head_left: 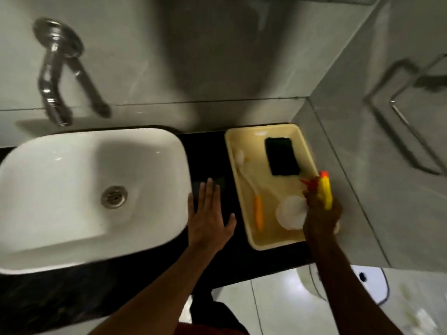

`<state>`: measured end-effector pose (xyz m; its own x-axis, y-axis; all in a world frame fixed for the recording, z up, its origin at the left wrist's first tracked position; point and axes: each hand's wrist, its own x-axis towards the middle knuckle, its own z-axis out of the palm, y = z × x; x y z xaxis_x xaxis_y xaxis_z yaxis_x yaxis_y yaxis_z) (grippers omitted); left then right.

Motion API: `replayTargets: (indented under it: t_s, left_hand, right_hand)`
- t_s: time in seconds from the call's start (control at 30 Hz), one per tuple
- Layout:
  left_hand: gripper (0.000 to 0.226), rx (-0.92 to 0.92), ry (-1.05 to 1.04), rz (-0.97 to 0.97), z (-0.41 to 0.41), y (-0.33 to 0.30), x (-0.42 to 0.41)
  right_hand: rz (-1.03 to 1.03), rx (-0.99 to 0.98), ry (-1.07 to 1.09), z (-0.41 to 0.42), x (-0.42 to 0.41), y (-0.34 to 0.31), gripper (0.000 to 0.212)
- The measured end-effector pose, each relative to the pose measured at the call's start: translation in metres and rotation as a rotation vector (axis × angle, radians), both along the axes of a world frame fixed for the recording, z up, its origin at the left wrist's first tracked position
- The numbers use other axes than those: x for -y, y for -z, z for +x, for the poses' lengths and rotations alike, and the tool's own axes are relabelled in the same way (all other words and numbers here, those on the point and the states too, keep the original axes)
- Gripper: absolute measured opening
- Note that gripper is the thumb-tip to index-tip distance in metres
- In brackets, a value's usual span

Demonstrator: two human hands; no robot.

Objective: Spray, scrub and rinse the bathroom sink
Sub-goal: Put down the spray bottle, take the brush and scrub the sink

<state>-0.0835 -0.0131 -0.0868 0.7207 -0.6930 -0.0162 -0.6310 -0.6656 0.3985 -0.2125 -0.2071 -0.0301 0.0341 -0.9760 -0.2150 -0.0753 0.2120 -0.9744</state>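
A white rectangular sink [60, 165] with a metal drain [113, 197] sits on a black counter [212, 151]. A chrome tap [56, 76] juts from the wall above it. To the right, a cream tray [244, 139] holds a dark sponge [281, 156], a brush with an orange handle [258, 211] and a white round object [290, 212]. My right hand [320, 213] grips a yellow spray bottle with a red-orange trigger [324, 189] over the tray's right edge. My left hand [209, 216] lies flat, fingers spread, on the counter between sink and tray.
Grey tiled walls stand behind and to the right. A metal towel rail [406, 112] hangs on the right wall. Below the counter edge I see pale floor tiles and part of a white toilet [370, 284].
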Motion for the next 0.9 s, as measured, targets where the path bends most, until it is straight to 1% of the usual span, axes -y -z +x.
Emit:
replayTargets:
  t_s: [0.07, 0.1, 0.17, 0.23, 0.27, 0.3, 0.33, 0.37, 0.4, 0.43, 0.47, 0.5, 0.53, 0.57, 0.6, 0.63, 0.73, 0.77, 0.83, 0.9]
  left_hand:
    - [0.091, -0.001, 0.090, 0.113, -0.019, 0.011, 0.025]
    - [0.093, -0.003, 0.132, 0.164, -0.026, 0.018, 0.032]
    - [0.095, -0.031, 0.191, 0.238, -0.037, 0.030, 0.041]
    - [0.096, -0.053, 0.225, 0.297, -0.043, 0.041, 0.048]
    - [0.096, -0.050, 0.236, 0.327, -0.044, 0.045, 0.050]
    - [0.096, -0.043, 0.241, 0.351, -0.045, 0.048, 0.050]
    - [0.097, -0.037, 0.241, 0.365, -0.046, 0.049, 0.050]
    - [0.099, -0.040, 0.240, 0.374, -0.046, 0.050, 0.049]
    - [0.100, -0.047, 0.238, 0.376, -0.046, 0.050, 0.048]
    - [0.102, -0.050, 0.232, 0.369, -0.046, 0.051, 0.047]
    - [0.103, -0.050, 0.225, 0.365, -0.046, 0.053, 0.047]
    - [0.103, -0.043, 0.221, 0.366, -0.046, 0.054, 0.047]
    - [0.104, -0.032, 0.221, 0.371, -0.045, 0.055, 0.047]
    - [0.106, -0.025, 0.223, 0.377, -0.045, 0.057, 0.048]
    - [0.108, -0.026, 0.223, 0.384, -0.046, 0.058, 0.048]
    - [0.109, -0.030, 0.218, 0.385, -0.047, 0.059, 0.048]
    - [0.112, -0.023, 0.210, 0.375, -0.047, 0.058, 0.049]
    - [0.112, -0.033, 0.208, 0.372, -0.047, 0.057, 0.049]
    - [0.110, -0.040, 0.207, 0.370, -0.046, 0.057, 0.049]
    - [0.108, -0.044, 0.214, 0.379, -0.045, 0.058, 0.049]
  right_hand:
    - [0.055, -0.092, -0.028, -0.008, 0.025, 0.024, 0.042]
    - [0.049, -0.160, -0.046, -0.012, 0.033, 0.034, 0.047]
    - [-0.009, -0.240, -0.093, -0.019, 0.044, 0.047, 0.047]
    - [-0.093, -0.204, -0.171, -0.024, 0.052, 0.053, 0.052]
    - [-0.148, -0.166, -0.203, -0.027, 0.053, 0.056, 0.060]
    - [-0.188, -0.140, -0.191, -0.030, 0.050, 0.059, 0.070]
    - [-0.194, -0.133, -0.135, -0.033, 0.043, 0.062, 0.080]
    - [-0.156, -0.135, -0.046, -0.037, 0.031, 0.067, 0.087]
    - [-0.103, -0.156, 0.049, -0.041, 0.013, 0.072, 0.084]
    - [-0.063, -0.211, 0.104, -0.044, -0.007, 0.078, 0.071]
    - [-0.057, -0.300, 0.079, -0.043, -0.025, 0.083, 0.049]
    - [-0.079, -0.406, -0.055, -0.039, -0.037, 0.087, 0.031]
    - [-0.105, -0.524, -0.256, -0.031, -0.042, 0.094, 0.021]
    - [-0.133, -0.650, -0.466, -0.021, -0.041, 0.100, 0.016]
    - [-0.156, -0.770, -0.627, -0.009, -0.036, 0.105, 0.022]
    - [-0.170, -0.876, -0.722, 0.003, -0.029, 0.108, 0.029]
    - [-0.180, -1.068, -0.762, 0.030, -0.012, 0.114, 0.038]
    - [-0.183, -1.099, -0.763, 0.035, -0.009, 0.118, 0.040]
    - [-0.163, -1.098, -0.733, 0.041, -0.007, 0.119, 0.039]
    - [-0.118, -1.010, -0.633, 0.047, -0.007, 0.116, 0.037]
